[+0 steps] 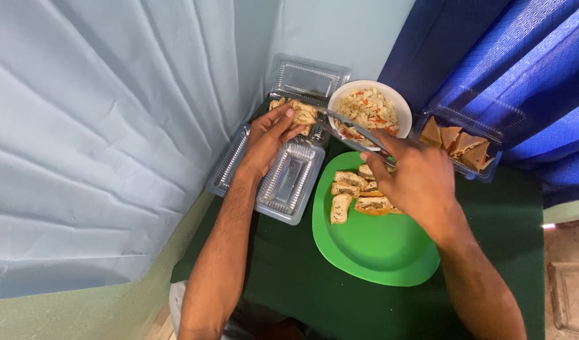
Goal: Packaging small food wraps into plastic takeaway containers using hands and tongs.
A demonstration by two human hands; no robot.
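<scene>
Left hand (pixel 268 135): clamped on a bread piece (pixel 304 114), at its fingertips.
Right hand (pixel 415 179): closed around a knife (pixel 352 128), blade reaching toward the bread piece.

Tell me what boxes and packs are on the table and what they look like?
Clear plastic clamshell box: open, beside the left hand, left of the green plate; ribbed and see-through.
Clear plastic box: at the back by the white bowl, lid up, bread pieces in it.
Clear plastic box: far right, holding brown triangular pieces.
No labels, signs or screens show.
</scene>
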